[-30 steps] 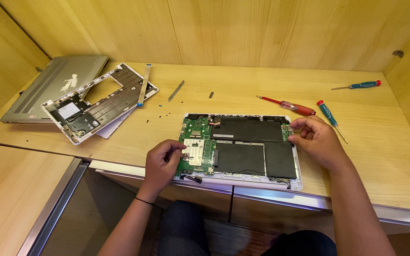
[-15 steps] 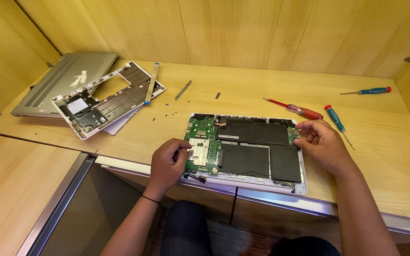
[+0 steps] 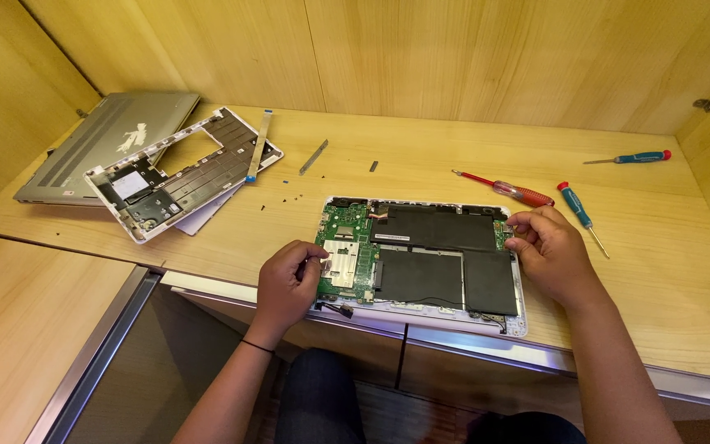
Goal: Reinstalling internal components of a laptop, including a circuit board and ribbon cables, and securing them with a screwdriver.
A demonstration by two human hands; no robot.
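The left hand (image 3: 289, 284) covered the left edge of the opened laptop base (image 3: 421, 255), and its fingertips hid whatever they pinched on the green circuit board (image 3: 347, 247). The right hand (image 3: 548, 251) hid the base's right edge — its grip could not be told. The tiny dark screws (image 3: 289, 197) near the desk's middle were too small to make out. The grey lid (image 3: 108, 144) at the desk's left corner lay partly under the white keyboard frame (image 3: 182, 168).
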